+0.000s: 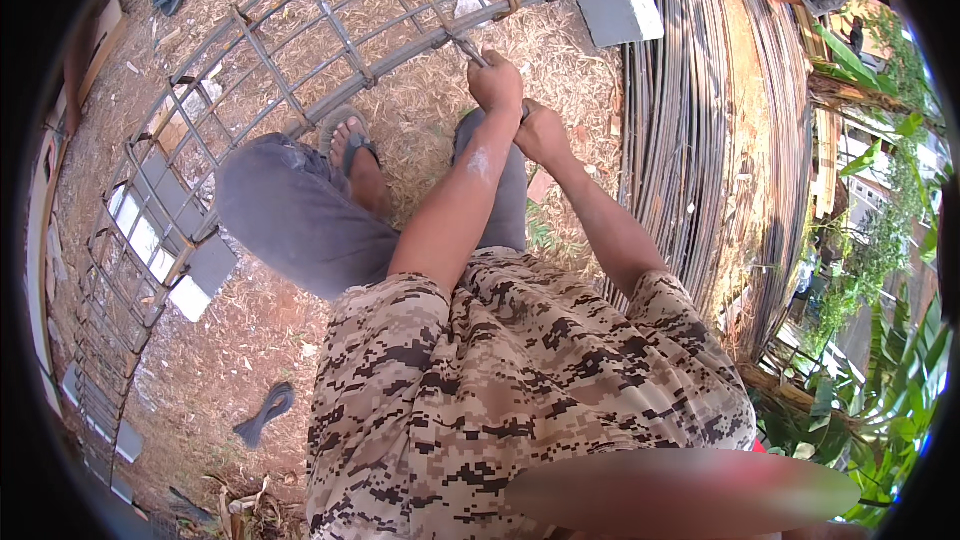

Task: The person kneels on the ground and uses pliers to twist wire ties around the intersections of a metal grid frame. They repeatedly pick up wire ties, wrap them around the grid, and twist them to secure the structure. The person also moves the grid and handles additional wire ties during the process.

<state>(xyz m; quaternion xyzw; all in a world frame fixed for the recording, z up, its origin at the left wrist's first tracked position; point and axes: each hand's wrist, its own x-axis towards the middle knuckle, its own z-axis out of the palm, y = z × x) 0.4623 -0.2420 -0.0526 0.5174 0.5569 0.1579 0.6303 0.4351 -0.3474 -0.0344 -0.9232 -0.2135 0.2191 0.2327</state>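
A long rebar cage [300, 50] is lying across the straw-strewn ground [250, 340], curving from the lower left edge up toward the top, with grey concrete blocks [205, 275] sitting beneath it at intervals. A loose dark sandal [265, 410] is lying on the dirt near the lower left. The person, in a camouflage shirt [500, 400], is bending over the cage, one sandalled foot [355, 155] planted just beside its near bar.

The left hand [497, 82] is curling its fingers shut around a thin metal tool [465, 45] (a tying hook, it seems, though the tip is too small to tell) that is pointing up into a joint of the cage. The right hand [541, 133] is pressing just beside and below the left, fingers folded together; whether it is gripping anything I cannot tell.

To the right, a thick bundle of straight steel rods [700, 140] is running from top to bottom, with green leaves [880, 340] beyond it.
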